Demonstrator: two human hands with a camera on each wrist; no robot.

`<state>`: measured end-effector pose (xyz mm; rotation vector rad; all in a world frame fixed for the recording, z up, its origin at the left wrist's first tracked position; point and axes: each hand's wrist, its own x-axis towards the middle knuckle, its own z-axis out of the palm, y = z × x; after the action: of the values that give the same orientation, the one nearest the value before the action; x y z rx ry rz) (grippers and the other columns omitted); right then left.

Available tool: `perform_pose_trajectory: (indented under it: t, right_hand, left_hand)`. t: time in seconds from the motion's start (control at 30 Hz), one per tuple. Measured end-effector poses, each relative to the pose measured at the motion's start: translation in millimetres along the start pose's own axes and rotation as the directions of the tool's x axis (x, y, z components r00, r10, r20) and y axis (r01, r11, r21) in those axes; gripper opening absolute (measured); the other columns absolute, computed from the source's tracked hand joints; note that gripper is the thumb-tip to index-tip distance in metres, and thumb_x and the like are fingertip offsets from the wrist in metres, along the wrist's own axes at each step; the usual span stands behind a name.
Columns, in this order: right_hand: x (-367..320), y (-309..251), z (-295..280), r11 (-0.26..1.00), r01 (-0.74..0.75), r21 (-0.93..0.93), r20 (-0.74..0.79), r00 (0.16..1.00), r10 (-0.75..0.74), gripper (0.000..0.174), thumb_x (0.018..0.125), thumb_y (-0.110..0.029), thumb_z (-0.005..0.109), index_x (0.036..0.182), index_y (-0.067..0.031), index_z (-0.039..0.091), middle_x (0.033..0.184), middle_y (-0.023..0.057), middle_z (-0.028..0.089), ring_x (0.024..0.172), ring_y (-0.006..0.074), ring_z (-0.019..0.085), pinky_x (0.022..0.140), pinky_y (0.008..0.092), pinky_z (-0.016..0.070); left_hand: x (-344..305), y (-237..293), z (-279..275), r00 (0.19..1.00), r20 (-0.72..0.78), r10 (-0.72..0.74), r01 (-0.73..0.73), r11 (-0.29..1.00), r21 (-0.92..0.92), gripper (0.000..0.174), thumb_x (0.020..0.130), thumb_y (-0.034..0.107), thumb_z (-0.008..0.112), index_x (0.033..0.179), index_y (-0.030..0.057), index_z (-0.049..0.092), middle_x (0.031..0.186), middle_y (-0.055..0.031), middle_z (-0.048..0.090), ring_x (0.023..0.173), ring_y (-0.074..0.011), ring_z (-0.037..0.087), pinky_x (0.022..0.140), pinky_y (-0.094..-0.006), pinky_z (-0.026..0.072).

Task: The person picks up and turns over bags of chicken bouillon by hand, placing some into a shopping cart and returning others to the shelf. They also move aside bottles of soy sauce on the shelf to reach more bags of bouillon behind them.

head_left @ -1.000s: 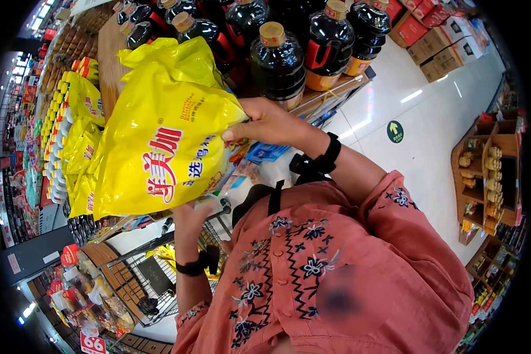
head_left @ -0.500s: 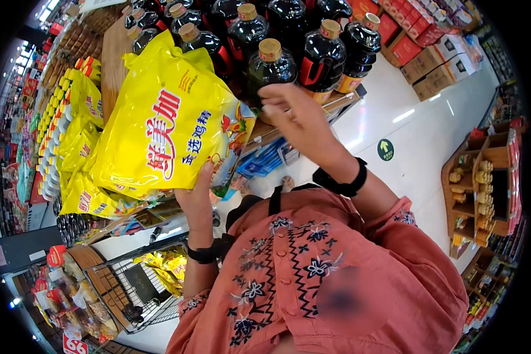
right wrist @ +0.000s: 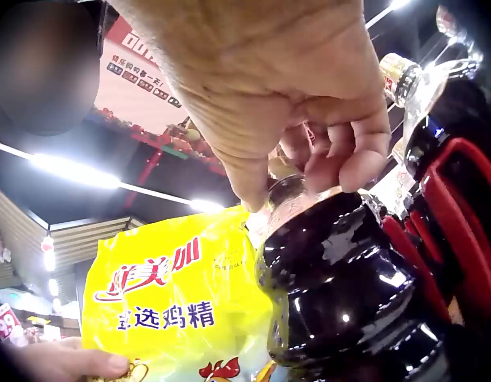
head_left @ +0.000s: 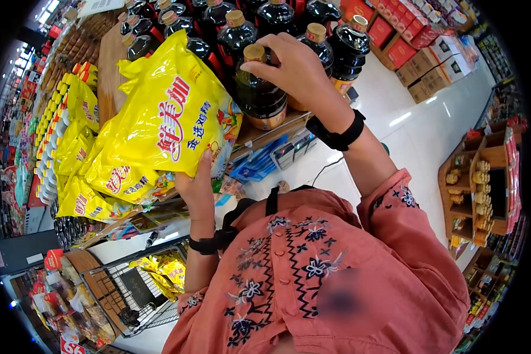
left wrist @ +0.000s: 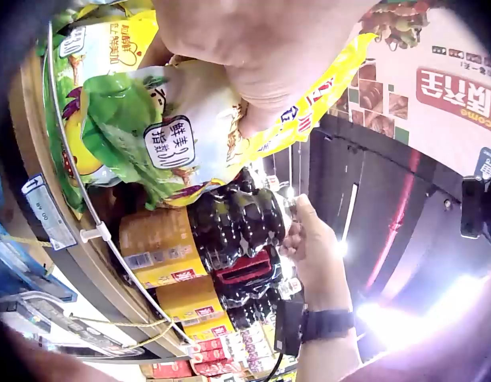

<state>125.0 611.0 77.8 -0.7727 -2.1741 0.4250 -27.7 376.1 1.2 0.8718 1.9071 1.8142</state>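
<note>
My left hand (head_left: 194, 186) grips the lower edge of a large yellow bag of chicken seasoning (head_left: 189, 118), its thumb on the printed front. The bag leans over more yellow bags (head_left: 115, 183) at the shelf's edge. The right hand (head_left: 301, 71) holds a dark soy sauce bottle (head_left: 259, 97) by its neck. Seen from the right wrist, the thumb and curled fingers close around the neck of this bottle (right wrist: 333, 278), just beside the yellow bag (right wrist: 174, 294). From the left wrist, the bag's green and white side (left wrist: 186, 119) shows under the hand.
More soy sauce bottles (head_left: 351, 44) stand in rows on the wooden shelf. A shopping cart (head_left: 153, 295) at lower left carries yellow bags (head_left: 165, 271). Stacked cartons (head_left: 425, 74) and a wooden jar shelf (head_left: 478, 177) stand to the right across the tiled floor.
My right hand has let go of the yellow bag's right side, moved up and taken the soy sauce bottle's neck. The left hand keeps its hold, and the bag has shifted slightly.
</note>
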Motion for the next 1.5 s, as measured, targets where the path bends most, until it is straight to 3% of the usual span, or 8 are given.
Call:
perform_pose_trajectory:
  t: [0.33,0.63,0.8,1.0,1.1,1.3,1.4,1.5]
  right_hand:
    - [2.4,8.7,5.9,0.978,0.077,0.194,-0.093,0.994,-0.060,0.029,0.082,-0.026,0.082,0.095,-0.0035,0.068,0.071,0.0046,0.053,0.059,0.0120,0.048,0.055,0.0277,0.0412]
    - [4.3,5.7,11.2,0.980,0.030,0.195,-0.087,0.996,-0.013,0.030,0.082,-0.027,0.082,0.093,-0.0036,0.067,0.070,0.0036,0.053,0.060,0.0119,0.047,0.055,0.0273,0.0401]
    - [2.5,4.9,6.7,0.982,-0.019,0.190,-0.052,0.998,0.030,0.031,0.082,-0.027,0.082,0.094,-0.0039,0.066,0.070,0.0042,0.053,0.060,0.0128,0.047,0.055,0.0281,0.0406]
    - [2.0,3.7,6.2,0.981,-0.029,0.192,-0.043,0.998,0.038,0.035,0.081,-0.032,0.082,0.091,-0.0043,0.064,0.073,0.0079,0.057,0.062,0.0229,0.054,0.058,0.0347,0.0450]
    - [-2.1,7.7,6.0,0.984,0.021,0.177,-0.073,0.997,-0.008,0.035,0.082,-0.031,0.082,0.097,-0.0041,0.065,0.073,0.0076,0.057,0.062,0.0190,0.053,0.058,0.0328,0.0451]
    - [-8.9,6.6,3.1,0.950,-0.010,0.313,-0.117,0.992,0.050,0.035,0.087,-0.023,0.079,0.115,-0.0049,0.065,0.075,0.0029,0.061,0.065,0.0083,0.053,0.059,0.0245,0.0454]
    - [-28.7,-6.3,-19.3,0.894,-0.069,0.443,-0.116,0.984,0.133,0.021,0.090,-0.013,0.072,0.107,-0.0025,0.065,0.078,0.0069,0.059,0.066,0.0143,0.057,0.061,0.0288,0.0486]
    - [-52.5,-17.3,-15.1,0.865,0.044,0.500,-0.098,0.995,0.006,0.016,0.091,-0.010,0.068,0.105,-0.0029,0.065,0.080,0.0088,0.062,0.068,0.0173,0.059,0.062,0.0300,0.0493]
  left_hand:
    - [7.7,-12.3,24.6,0.999,-0.007,0.032,-0.033,0.994,-0.103,0.034,0.091,0.003,0.070,0.121,-0.0069,0.059,0.114,-0.0129,0.069,0.100,-0.0171,0.066,0.089,-0.0304,0.0523]
    - [16.2,-44.3,38.2,0.997,0.028,0.076,-0.077,0.997,0.023,0.049,0.089,0.011,0.075,0.127,-0.0067,0.049,0.118,-0.0174,0.067,0.101,-0.0222,0.066,0.090,-0.0332,0.0515]
    - [26.9,-55.0,59.7,0.984,0.068,0.166,-0.179,0.938,0.296,0.065,0.087,0.027,0.077,0.129,-0.0097,0.044,0.115,-0.0255,0.055,0.104,-0.0410,0.056,0.093,-0.0458,0.0455]
    - [31.1,-59.5,65.0,0.993,0.057,0.106,-0.106,0.994,-0.016,0.063,0.088,0.026,0.077,0.127,-0.0096,0.045,0.115,-0.0262,0.056,0.102,-0.0393,0.058,0.091,-0.0430,0.0476]
    - [33.8,-62.7,58.7,0.988,0.122,0.093,-0.116,0.973,0.198,0.059,0.089,0.014,0.075,0.133,-0.0057,0.041,0.122,-0.0176,0.061,0.108,-0.0240,0.062,0.093,-0.0344,0.0501]
    - [33.1,-48.3,40.0,0.972,0.234,0.038,-0.170,0.800,0.575,0.059,0.091,0.023,0.075,0.132,-0.0057,0.044,0.124,-0.0193,0.059,0.113,-0.0273,0.060,0.096,-0.0383,0.0486]
    - [28.7,-20.3,25.5,0.952,0.291,0.097,-0.237,0.834,0.499,0.060,0.091,0.027,0.074,0.133,-0.0057,0.045,0.125,-0.0193,0.058,0.116,-0.0286,0.058,0.097,-0.0404,0.0475]
    - [30.5,13.2,23.7,0.949,0.237,0.209,-0.285,0.889,0.358,0.069,0.087,0.040,0.075,0.133,-0.0042,0.048,0.124,-0.0260,0.055,0.113,-0.0425,0.055,0.097,-0.0485,0.0435]
